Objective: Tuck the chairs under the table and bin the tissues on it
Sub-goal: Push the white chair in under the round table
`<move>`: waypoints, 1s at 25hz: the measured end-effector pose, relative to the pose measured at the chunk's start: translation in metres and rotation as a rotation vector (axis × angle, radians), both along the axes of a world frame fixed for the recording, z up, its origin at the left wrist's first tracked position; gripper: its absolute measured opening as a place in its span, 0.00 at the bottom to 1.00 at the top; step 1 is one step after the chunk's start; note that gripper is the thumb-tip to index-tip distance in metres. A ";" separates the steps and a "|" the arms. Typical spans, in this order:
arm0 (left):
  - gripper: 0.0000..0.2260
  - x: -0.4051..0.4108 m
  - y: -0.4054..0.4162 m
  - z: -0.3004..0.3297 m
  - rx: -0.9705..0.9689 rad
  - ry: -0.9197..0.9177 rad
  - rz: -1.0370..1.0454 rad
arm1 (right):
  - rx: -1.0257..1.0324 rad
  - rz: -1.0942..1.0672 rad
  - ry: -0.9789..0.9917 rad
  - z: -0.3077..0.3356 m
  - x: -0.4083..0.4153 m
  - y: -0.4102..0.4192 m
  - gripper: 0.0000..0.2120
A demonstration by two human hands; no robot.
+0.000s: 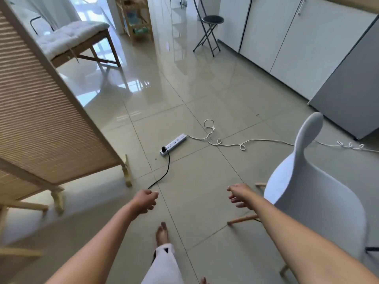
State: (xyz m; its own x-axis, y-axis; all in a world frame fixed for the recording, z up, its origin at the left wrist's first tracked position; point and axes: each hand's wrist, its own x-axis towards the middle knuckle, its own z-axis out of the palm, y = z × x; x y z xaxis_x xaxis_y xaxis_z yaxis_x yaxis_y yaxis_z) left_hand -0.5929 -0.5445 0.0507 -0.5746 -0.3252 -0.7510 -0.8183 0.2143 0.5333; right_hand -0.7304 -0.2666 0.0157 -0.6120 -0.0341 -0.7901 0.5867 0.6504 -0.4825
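Chair (313, 193) right | power strip (173, 144) ahead | hands (144, 200) empty

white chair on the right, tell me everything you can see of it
The white chair has a smooth one-piece moulded shell, plastic by the look of it, whose back rises to a narrow rounded top. It stands on slim light wooden legs, three of them partly visible, on the tiled floor. It sits at the right, close beside the right forearm. The right hand is open near it but not gripping it. A white cable runs behind it.
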 end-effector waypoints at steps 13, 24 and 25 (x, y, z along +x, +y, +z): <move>0.10 -0.387 -0.082 -0.010 -0.043 -0.045 -0.504 | -0.081 -0.710 -0.063 -0.016 -0.196 -0.048 0.02; 0.13 -0.599 0.078 -0.014 -0.029 -0.112 -0.995 | -0.160 -1.330 -0.083 -0.028 -0.259 0.026 0.06; 0.13 -0.612 0.103 -0.013 -0.027 -0.122 -1.085 | -0.177 -1.417 -0.094 -0.028 -0.255 0.033 0.05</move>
State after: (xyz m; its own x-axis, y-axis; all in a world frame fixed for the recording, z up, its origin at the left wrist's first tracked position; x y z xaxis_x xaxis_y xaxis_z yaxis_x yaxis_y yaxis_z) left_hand -1.2049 -0.4412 0.0380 -0.4874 0.2922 -0.8229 -0.2337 0.8643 0.4454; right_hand -0.9851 -0.2340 -0.0121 -0.1585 0.4497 -0.8790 0.7121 -0.5646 -0.4173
